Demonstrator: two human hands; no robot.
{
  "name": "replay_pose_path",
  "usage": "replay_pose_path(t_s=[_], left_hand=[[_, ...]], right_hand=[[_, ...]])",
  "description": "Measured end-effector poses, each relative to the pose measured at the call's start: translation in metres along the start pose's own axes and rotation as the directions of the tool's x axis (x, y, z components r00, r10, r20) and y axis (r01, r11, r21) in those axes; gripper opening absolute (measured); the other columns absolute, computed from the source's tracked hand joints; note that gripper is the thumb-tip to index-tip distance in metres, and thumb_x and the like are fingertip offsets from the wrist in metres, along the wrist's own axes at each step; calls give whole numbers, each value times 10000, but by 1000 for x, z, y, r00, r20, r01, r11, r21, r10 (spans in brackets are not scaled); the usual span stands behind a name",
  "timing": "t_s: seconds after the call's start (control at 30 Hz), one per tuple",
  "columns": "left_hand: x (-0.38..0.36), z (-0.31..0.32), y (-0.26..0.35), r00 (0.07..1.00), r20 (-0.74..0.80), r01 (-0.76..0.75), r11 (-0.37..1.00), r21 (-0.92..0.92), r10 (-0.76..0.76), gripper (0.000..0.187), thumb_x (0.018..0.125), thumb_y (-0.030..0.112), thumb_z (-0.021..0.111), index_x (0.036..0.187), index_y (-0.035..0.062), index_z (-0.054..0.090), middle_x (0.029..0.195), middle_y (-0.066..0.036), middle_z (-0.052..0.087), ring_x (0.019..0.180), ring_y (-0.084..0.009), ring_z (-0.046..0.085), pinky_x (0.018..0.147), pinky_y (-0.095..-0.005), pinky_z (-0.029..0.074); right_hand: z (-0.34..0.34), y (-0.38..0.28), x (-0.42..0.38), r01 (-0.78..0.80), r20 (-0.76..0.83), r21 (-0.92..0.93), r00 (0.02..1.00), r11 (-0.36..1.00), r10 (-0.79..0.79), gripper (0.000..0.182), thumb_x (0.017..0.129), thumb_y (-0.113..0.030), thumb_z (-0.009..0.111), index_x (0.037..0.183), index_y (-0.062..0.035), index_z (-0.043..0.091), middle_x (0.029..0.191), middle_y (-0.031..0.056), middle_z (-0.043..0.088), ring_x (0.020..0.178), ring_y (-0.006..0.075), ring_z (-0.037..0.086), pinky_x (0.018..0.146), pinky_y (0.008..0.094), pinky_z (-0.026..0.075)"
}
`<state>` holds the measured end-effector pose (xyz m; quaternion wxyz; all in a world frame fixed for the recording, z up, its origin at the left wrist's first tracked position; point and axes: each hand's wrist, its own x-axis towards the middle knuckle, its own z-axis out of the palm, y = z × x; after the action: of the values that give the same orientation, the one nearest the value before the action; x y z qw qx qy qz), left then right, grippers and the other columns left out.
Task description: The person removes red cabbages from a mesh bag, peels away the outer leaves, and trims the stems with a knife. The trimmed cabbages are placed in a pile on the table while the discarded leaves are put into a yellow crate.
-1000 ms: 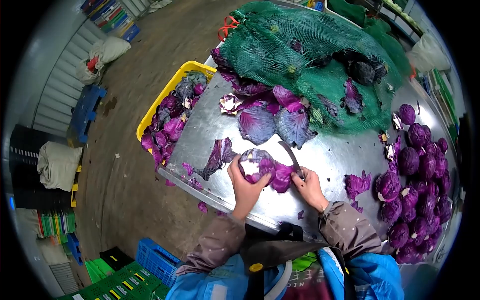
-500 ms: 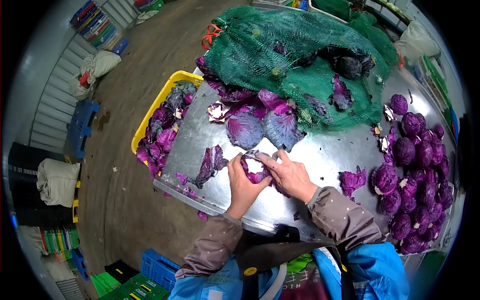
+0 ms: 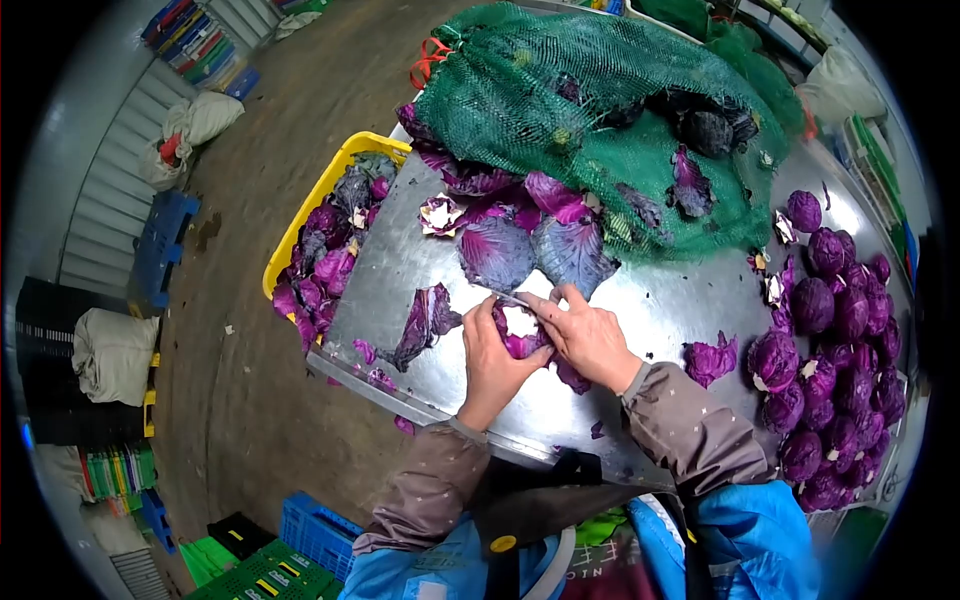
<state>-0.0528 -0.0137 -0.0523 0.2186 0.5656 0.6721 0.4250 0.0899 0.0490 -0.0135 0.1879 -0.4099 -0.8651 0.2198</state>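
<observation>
A red cabbage [image 3: 522, 322] with a white cut stem end facing up is held just above the metal table [image 3: 640, 320]. My left hand [image 3: 493, 365] is closed around its left and near side, thumb along the front. At its right, my right hand [image 3: 590, 340] is closed, fingers against the cabbage top. From those fingers a thin knife blade [image 3: 500, 297] juts left across the far edge of the cabbage; the handle is hidden in the hand. A loose purple leaf [image 3: 571, 376] hangs or lies under my right hand. Large outer leaves [image 3: 497, 256] lie just beyond.
A green mesh sack [image 3: 540, 110] with dark cabbages covers the far table. Trimmed red cabbages [image 3: 850, 310] are piled on the right. A yellow crate [image 3: 320, 200] of leaves stands at the left edge. Blue [image 3: 315, 530] and green crates [image 3: 270, 575] are on the floor.
The cabbage has turned slightly in my hands and moved a little right. The blade now shows more plainly at its far edge, and a leaf shows more below my right hand.
</observation>
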Motion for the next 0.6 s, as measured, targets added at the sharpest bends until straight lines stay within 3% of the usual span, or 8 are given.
replay_pose_path(t_s=[0.13, 0.27, 0.33, 0.4, 0.47, 0.53, 0.6], left_hand=[[2, 5, 2, 996, -14, -90, 992, 88, 92, 910, 552, 226, 853, 1247, -61, 341, 1141, -207, 402, 1064, -365, 428, 921, -437, 368], [0, -1, 4, 996, 23, -87, 995, 58, 85, 914, 546, 238, 859, 1259, -30, 354, 1154, -198, 406, 1075, -368, 421, 929, -446, 362], [-11, -8, 8, 975, 155, -171, 982, 77, 158, 909, 561, 236, 852, 1282, -4, 353, 1221, -207, 365, 1144, -376, 382, 979, -446, 343], [-13, -13, -8, 982, 151, -106, 994, -35, 111, 914, 559, 238, 851, 1292, 20, 349, 1223, -198, 361, 1160, -374, 375, 993, -440, 340], [-12, -31, -23, 990, 141, -13, 999, -50, 20, 954, 597, 263, 838, 1348, 36, 294, 1253, -202, 304, 1188, -349, 362, 1029, -423, 325], [-15, -38, -26, 973, 147, 210, 942, -261, -176, 941, 629, 278, 825, 1360, 41, 283, 1272, -210, 266, 1191, -346, 357, 1033, -428, 322], [-19, -33, -22, 968, 135, 240, 939, -248, -212, 916, 649, 287, 814, 1347, 16, 287, 1237, -212, 317, 1171, -343, 383, 1013, -424, 339]], right_hand=[[6, 11, 17, -4, -21, -144, 1000, 990, 1, 316, 884, -242, 527, 1198, -230, 564, 834, 127, 579, 570, 321, 613, 497, 415, 498], [23, 41, 29, -66, -58, -42, 996, 997, 63, 309, 866, -204, 522, 1172, -165, 549, 781, 166, 610, 676, 370, 616, 587, 452, 495], [22, 58, 27, -262, 16, -64, 964, 963, 264, 304, 855, -214, 522, 1143, -118, 511, 812, 213, 628, 767, 399, 608, 668, 492, 472], [24, 63, 19, -342, 47, 106, 940, 934, 339, 332, 850, -219, 530, 1160, -106, 497, 833, 232, 627, 785, 416, 602, 686, 507, 454], [17, 53, 8, -346, 57, 159, 938, 925, 341, 333, 848, -212, 531, 1161, -102, 494, 827, 237, 624, 787, 423, 598, 686, 508, 451], [21, 51, -3, -331, 22, 262, 941, 906, 338, 330, 848, -208, 545, 1157, -106, 488, 804, 240, 622, 775, 430, 596, 686, 504, 451], [29, 48, -21, -355, 110, 275, 935, 894, 337, 319, 856, -232, 550, 1146, -116, 487, 785, 229, 622, 763, 422, 604, 683, 490, 459]])
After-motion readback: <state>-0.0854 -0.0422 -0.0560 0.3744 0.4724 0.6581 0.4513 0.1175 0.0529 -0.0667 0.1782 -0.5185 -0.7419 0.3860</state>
